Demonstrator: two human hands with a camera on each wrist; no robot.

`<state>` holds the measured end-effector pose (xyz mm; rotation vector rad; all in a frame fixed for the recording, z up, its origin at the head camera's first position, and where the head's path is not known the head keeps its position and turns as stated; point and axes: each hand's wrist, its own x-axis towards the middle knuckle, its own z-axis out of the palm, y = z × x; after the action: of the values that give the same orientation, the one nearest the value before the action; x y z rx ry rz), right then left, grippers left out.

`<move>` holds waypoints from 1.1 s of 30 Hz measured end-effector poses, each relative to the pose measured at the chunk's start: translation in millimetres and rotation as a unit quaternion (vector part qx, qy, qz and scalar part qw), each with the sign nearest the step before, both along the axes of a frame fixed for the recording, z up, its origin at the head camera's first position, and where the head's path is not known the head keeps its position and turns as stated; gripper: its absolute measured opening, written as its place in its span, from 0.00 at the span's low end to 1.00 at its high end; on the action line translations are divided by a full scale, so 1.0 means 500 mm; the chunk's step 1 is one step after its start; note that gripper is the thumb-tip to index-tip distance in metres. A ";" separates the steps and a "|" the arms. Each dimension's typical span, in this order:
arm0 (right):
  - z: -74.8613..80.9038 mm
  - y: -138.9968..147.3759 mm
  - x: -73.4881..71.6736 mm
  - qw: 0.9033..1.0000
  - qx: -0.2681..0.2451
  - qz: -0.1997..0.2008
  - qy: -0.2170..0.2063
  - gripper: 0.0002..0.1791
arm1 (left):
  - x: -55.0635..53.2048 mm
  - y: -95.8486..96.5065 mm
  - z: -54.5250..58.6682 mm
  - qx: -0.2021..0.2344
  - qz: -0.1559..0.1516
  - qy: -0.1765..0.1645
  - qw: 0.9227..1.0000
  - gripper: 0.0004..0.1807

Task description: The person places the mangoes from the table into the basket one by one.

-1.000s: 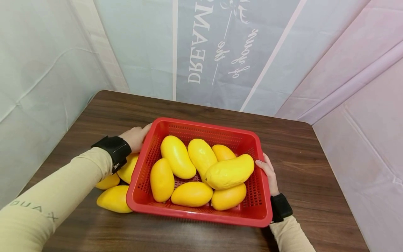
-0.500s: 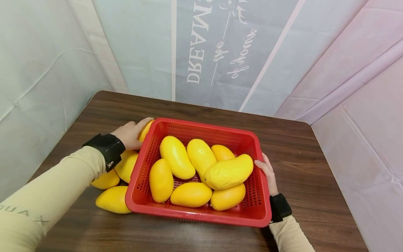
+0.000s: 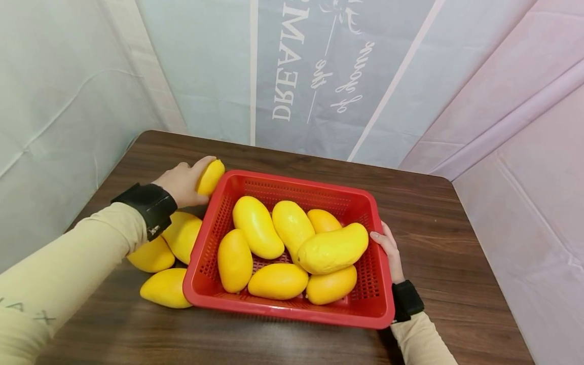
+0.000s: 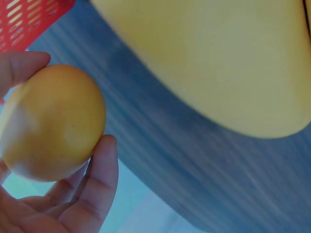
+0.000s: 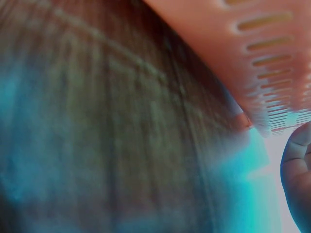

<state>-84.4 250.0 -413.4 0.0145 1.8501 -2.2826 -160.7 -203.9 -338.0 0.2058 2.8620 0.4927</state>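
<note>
My left hand [image 3: 181, 183] holds a yellow mango [image 3: 211, 177] between thumb and fingers, just outside the far left corner of a red plastic basket [image 3: 292, 318]. In the left wrist view this mango [image 4: 56, 121] sits end-on among the fingertips. The basket holds several mangoes, one long mango [image 3: 333, 248] lying over others. My right hand [image 3: 390, 251] grips the basket's right side, thumb at the rim and fingers outside. The right wrist view shows the slotted basket wall [image 5: 228, 53] beside part of the hand [image 5: 297, 170].
Three more mangoes lie on the dark wooden table [image 3: 438, 243] left of the basket: one at the front [image 3: 165, 289], one partly under my left forearm [image 3: 152, 255], another against the basket wall [image 3: 182, 235]. Fabric backdrops [image 3: 219, 76] stand behind the table.
My left hand has drawn back leftward from behind the basket's left rim, bringing the mango into view. My right hand and the basket stay put.
</note>
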 end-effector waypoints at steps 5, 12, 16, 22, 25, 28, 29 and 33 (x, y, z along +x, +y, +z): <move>0.000 0.001 0.001 1.000 0.001 -0.003 -0.003 0.22 | 0.001 0.006 0.021 0.000 -0.002 0.013 1.000 0.53; -0.003 0.001 0.004 1.000 -0.003 -0.001 -0.006 0.22 | -0.004 0.021 0.044 -0.001 -0.002 0.026 1.000 0.53; -0.004 0.001 0.006 1.000 -0.006 0.000 -0.004 0.22 | -0.009 0.026 0.054 -0.004 -0.003 0.033 0.999 0.53; -0.003 -0.001 0.005 1.000 -0.007 0.000 0.000 0.22 | -0.014 0.037 0.074 0.000 -0.011 0.044 0.999 0.52; -0.002 -0.001 0.004 1.000 -0.009 0.001 -0.001 0.22 | -0.014 0.044 0.082 0.004 -0.019 0.052 0.998 0.52; -0.001 -0.001 0.004 1.000 -0.009 0.001 -0.003 0.22 | -0.010 0.054 0.088 0.010 -0.024 0.056 0.998 0.51; -0.001 -0.001 0.004 1.000 -0.009 0.000 -0.004 0.22 | -0.009 0.058 0.090 0.012 -0.026 0.056 0.998 0.51; 0.001 -0.001 0.004 1.000 -0.008 0.000 -0.004 0.22 | -0.001 0.073 0.094 0.016 -0.036 0.052 0.998 0.51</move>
<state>-82.7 249.2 -412.7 0.0226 1.8288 -2.2929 -161.2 -167.3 -291.1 0.3479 2.9361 0.5294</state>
